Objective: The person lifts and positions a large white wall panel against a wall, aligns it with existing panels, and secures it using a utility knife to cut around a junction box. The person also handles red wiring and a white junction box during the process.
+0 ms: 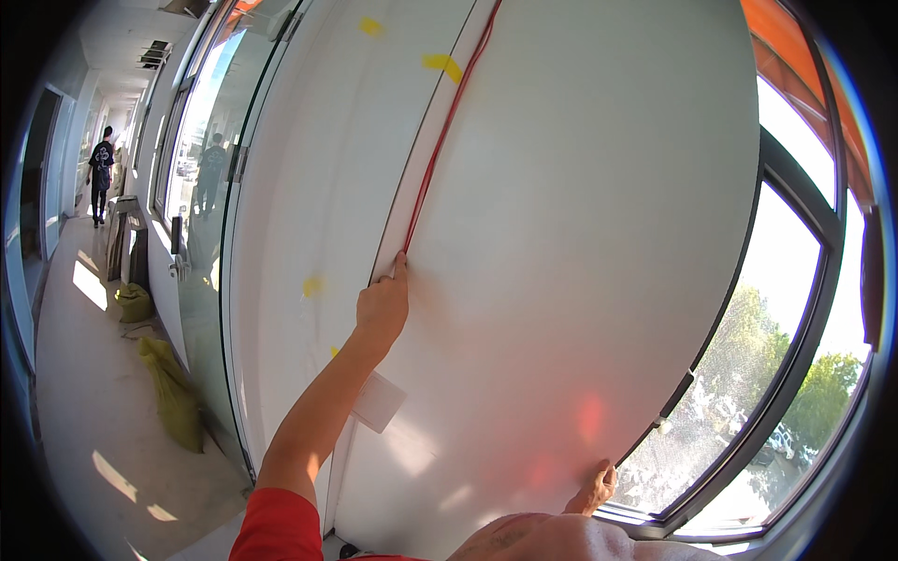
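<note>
A pair of thin red wires [433,168] runs down the white wall panel [580,206] beside a narrow vertical seam. At their lower visible end is my left hand [382,307], the raised index finger against the wires and the other fingers curled. Whatever continues below that fingertip is hidden by the hand. Low on the right, my right hand [594,488] is closed beside the panel's edge near the window [739,393]. Its curled fingers hide what they hold, if anything. A white square plate [379,402] sits on the wall just below my left wrist.
Yellow tape pieces [441,65] mark the panel. To the left stands a glass door [210,280] with a handle. Beyond it, a corridor holds a green sack [173,393], stacked boards [126,238] and a person in dark clothes [101,173] at a distance.
</note>
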Demonstrator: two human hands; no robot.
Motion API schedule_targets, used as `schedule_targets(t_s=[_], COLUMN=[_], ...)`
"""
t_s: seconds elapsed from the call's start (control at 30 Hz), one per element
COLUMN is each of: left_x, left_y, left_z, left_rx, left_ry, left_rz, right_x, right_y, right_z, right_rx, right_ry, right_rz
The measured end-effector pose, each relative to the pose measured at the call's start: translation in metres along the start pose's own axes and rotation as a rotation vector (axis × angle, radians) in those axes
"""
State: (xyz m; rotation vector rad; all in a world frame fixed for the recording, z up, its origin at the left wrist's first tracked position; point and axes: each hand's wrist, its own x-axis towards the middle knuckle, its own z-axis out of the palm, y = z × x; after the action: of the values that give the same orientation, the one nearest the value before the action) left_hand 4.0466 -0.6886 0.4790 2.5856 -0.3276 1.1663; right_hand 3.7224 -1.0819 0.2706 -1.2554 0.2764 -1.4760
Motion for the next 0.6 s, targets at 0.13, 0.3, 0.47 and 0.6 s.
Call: schedule_targets(t_s=[0.13, 0.3, 0.47, 0.6], left_x=[0.001, 0.003, 0.008, 0.007], left_y=[0.001, -0.001, 0.0, -0.007], left_z=[-0.002, -0.001, 0.004, 0.005], left_rx=[0.005, 0.004, -0.013, -0.068], left_ry=[-0.005, -0.035, -0.039, -0.037], left_rz=[0.007, -0.004, -0.045, -0.047], right_x=[0.004, 0.008, 0.004, 0.004], right_y=[-0.001, -0.004, -0.01, -0.008], right_z=[-0.007, -0.016, -0.011, -0.014], right_rx=[0.047, 0.079, 0.153, 0.144], right_ry=[-0.001, -0.067, -0.037, -0.054], right_rz=[0.015, 0.04, 0.015, 0.03])
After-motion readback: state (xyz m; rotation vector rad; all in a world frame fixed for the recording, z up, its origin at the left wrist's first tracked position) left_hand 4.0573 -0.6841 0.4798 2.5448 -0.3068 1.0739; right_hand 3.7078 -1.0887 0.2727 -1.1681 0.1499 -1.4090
